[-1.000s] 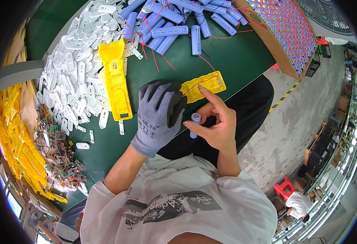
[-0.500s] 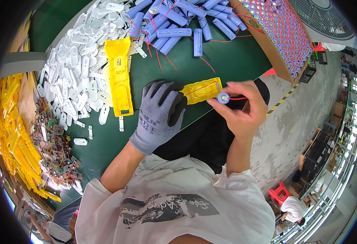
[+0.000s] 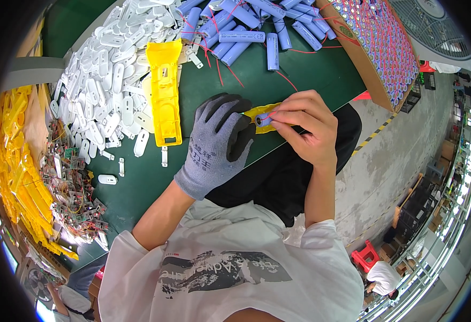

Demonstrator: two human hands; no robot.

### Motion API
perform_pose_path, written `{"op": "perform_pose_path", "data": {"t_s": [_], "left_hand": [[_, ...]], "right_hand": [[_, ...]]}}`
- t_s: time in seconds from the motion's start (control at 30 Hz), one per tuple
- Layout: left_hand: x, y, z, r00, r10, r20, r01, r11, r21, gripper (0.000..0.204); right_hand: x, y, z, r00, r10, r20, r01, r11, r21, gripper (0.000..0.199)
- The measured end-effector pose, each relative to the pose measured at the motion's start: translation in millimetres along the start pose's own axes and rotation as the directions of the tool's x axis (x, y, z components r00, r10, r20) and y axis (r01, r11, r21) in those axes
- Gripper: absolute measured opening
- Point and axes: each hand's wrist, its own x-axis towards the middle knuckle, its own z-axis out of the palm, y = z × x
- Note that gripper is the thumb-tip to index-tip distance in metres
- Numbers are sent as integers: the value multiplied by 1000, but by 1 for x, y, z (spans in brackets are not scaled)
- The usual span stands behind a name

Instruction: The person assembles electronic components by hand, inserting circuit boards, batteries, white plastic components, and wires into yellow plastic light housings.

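Observation:
My gloved left hand (image 3: pixel 214 145) is closed around one end of a yellow plastic shell (image 3: pixel 262 130), whose far part its fingers hide. A blue cylindrical battery (image 3: pixel 262 119) with a red wire is pinched in my bare right hand (image 3: pixel 311 126). The battery sits over the shell's open side, partly covered by my fingers, and I cannot tell whether it is seated. Another yellow shell (image 3: pixel 165 104) lies on the green table beyond my left hand, beside a small white metal tab (image 3: pixel 164 155).
White plastic parts (image 3: pixel 104 91) are heaped at the left, with wired circuit boards (image 3: pixel 69 185) and yellow shells (image 3: pixel 23 177) farther left. Wired blue batteries (image 3: pixel 240 36) lie at the back. A cardboard box (image 3: pixel 353 51) of batteries stands at the table's right edge.
My right hand has brought the battery leftward onto the yellow shell, turning it from end-up to lying over. My left hand still grips the shell, and the view has shifted slightly.

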Motion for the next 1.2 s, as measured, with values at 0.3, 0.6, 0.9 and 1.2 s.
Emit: {"op": "perform_pose_path", "data": {"t_s": [0.3,0.6,0.9,1.2], "left_hand": [[0,4,-7,1000,-13,-1,13,994,112,42],[-2,3,12,996,91,-12,-88,987,136,32],[-9,0,6,995,81,50,-87,988,126,27],[-12,-1,11,995,90,35,-93,990,102,30]], "right_hand": [[-3,-7,5,998,28,47,-26,999,-45,21],[27,-24,-29,984,141,-110,-129,986,107,20],[120,-48,38,921,-10,390,175,904,-390,4],[123,-24,61,865,-124,486,318,885,-340,7]]}}
